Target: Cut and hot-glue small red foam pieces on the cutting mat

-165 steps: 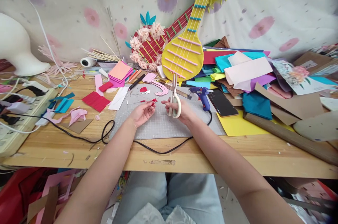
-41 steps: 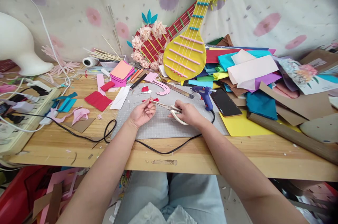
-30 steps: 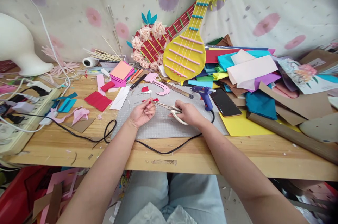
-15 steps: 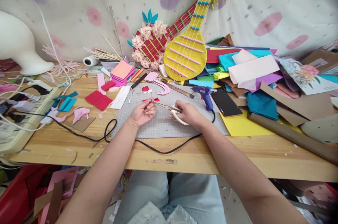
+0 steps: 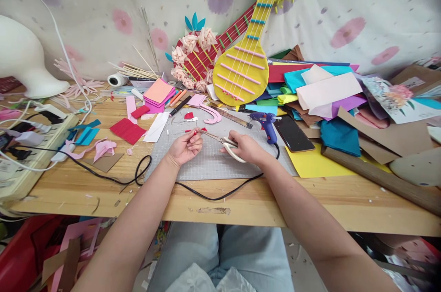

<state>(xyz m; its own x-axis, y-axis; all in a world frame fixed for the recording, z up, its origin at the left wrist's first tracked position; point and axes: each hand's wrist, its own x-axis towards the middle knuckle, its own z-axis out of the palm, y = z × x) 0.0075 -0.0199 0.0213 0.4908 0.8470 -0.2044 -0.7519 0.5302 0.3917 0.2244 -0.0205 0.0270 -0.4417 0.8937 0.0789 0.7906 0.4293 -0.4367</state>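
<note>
My right hand (image 5: 245, 145) is wrapped round the white handles of a pair of scissors (image 5: 228, 145). Their blades reach left to the fingertips of my left hand (image 5: 186, 148). Between that thumb and forefinger is pinched a tiny red piece (image 5: 195, 131), too small to make out fully; a thin pale stem seems to rise from it. Both hands are over a grey cutting mat (image 5: 203, 168). Just beyond them lie a red scrap (image 5: 189, 115) and a pink curved paper strip (image 5: 213, 115).
A blue glue gun (image 5: 268, 124) rests right of my hands, its black cable (image 5: 220, 198) looping along the table front. Beside it lies a phone (image 5: 292, 132). A yellow paper lute (image 5: 241, 74) leans at the back. Paper sheets (image 5: 330, 92) pile up right; a power strip (image 5: 41, 149) sits left.
The view has shifted very slightly. My hands and the scissors keep nearly the same place, the blades still at my left fingertips.
</note>
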